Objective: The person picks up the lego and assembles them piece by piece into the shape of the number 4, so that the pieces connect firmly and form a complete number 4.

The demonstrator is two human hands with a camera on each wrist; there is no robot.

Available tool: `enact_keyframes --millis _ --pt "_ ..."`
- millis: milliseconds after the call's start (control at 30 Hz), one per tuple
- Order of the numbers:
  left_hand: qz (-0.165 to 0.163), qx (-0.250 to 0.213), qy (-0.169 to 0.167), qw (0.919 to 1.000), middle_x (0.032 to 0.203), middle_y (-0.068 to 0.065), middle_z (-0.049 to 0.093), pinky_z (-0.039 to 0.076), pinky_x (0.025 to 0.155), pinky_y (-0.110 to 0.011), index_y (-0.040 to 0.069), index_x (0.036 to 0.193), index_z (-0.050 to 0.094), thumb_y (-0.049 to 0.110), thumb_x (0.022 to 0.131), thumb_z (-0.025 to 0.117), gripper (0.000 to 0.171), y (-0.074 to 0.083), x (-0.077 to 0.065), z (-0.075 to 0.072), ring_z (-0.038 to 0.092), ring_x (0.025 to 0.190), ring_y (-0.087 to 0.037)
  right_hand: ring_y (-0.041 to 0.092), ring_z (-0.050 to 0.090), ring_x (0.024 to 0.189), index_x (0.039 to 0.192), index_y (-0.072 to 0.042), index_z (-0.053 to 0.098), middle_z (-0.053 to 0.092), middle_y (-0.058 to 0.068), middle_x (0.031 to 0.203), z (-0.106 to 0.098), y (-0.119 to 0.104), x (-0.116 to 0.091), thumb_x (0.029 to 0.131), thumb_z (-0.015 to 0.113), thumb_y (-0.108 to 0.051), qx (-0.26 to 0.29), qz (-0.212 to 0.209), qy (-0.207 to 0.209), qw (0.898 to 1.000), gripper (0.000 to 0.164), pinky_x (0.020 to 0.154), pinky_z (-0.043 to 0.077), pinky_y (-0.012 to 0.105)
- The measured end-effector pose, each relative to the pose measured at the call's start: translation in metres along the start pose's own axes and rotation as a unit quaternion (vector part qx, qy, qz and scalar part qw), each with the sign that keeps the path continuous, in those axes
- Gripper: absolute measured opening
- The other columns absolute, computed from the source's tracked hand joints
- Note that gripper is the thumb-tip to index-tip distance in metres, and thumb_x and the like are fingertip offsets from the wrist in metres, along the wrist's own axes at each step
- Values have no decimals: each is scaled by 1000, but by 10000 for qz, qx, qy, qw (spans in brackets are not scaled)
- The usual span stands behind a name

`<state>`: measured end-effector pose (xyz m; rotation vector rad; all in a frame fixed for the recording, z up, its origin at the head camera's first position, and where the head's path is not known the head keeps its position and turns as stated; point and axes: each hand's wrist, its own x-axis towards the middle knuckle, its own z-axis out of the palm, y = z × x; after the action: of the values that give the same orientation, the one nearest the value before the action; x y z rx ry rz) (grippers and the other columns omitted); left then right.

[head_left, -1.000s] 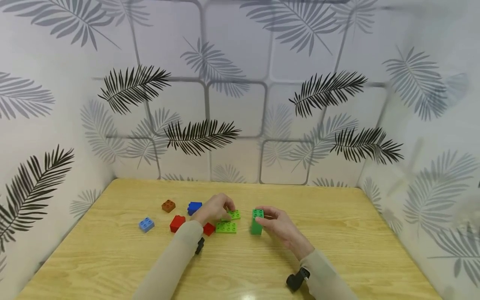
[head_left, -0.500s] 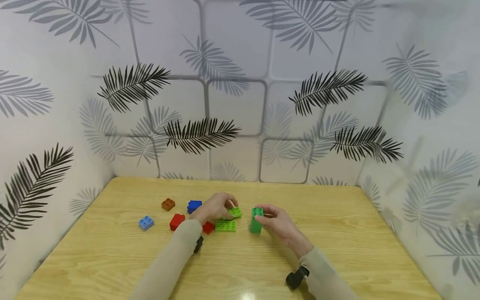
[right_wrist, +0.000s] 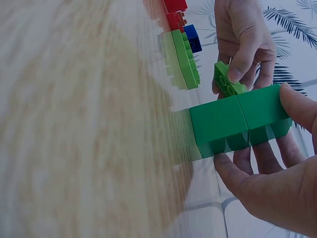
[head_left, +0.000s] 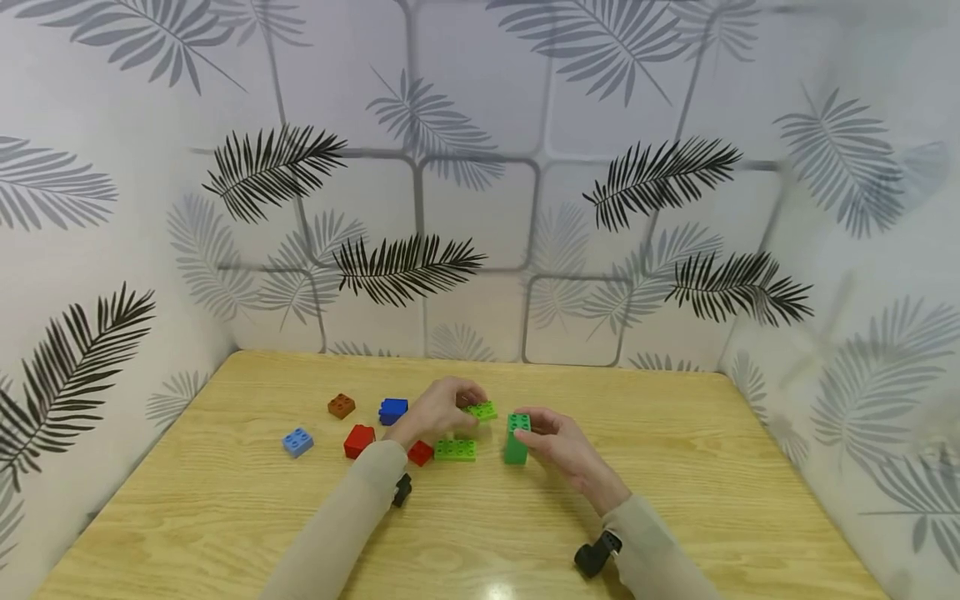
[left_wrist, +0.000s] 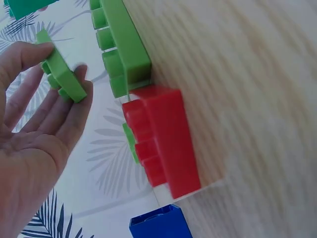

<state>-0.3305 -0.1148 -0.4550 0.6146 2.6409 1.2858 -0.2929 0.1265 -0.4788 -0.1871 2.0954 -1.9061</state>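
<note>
The green stack (right_wrist: 240, 119) looks like hard plastic, its flat sides smooth with a soft sheen. The lime brick (left_wrist: 62, 72) has the same moulded plastic look, satin rather than mirror-bright. The red brick (head_left: 360, 442), blue brick (head_left: 393, 411), pale blue brick (head_left: 297, 442) and brown brick (head_left: 341, 406) appear smooth plastic. The bench (head_left: 487, 525) shows wood grain under a glossy surface that throws back a bright reflection. The sleeves (head_left: 337, 517) are matt cloth; the wrist cameras (head_left: 594, 558) look like dark plastic. The backdrop (head_left: 480, 212) looks smooth and mostly matt.

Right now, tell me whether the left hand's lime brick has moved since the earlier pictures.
Yes: in the head view, the held lime brick has shifted up and right, away from the lower lime brick on the table.
</note>
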Motion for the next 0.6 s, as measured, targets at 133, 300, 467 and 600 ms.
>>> enact_keyframes --millis 133,300,467,600 --pt "116 -132 102 9998 119 -6 65 52 95 -42 12 120 66 3 86 73 36 -1 -1 2 63 111 -27 16 58 110 135 -11 57 57 11 130 0 1 -1 92 70 -20 15 27 -35 10000 46 101 47 38" --pt "222 -251 75 9994 122 -7 62 52 94 -43 14 129 64 5 85 72 45 3 -4 2 62 113 -29 17 57 109 134 -11 58 57 10 128 0 0 -1 92 69 -19 50 52 -20 10000 44 100 47 38" --pt "477 -393 -13 9981 126 -5 62 52 95 -42 14 131 63 5 84 70 48 6 -5 4 62 116 -30 18 57 110 134 -11 58 57 10 128 0 1 1 93 69 -17 70 34 -11 10000 43 103 46 41" --pt "715 -666 -104 9952 130 -5 61 54 93 -41 14 130 63 5 84 70 48 9 -4 8 62 116 -30 18 57 112 134 -10 58 56 11 130 -1 2 2 92 69 -18 59 13 -43 10000 44 106 44 43"
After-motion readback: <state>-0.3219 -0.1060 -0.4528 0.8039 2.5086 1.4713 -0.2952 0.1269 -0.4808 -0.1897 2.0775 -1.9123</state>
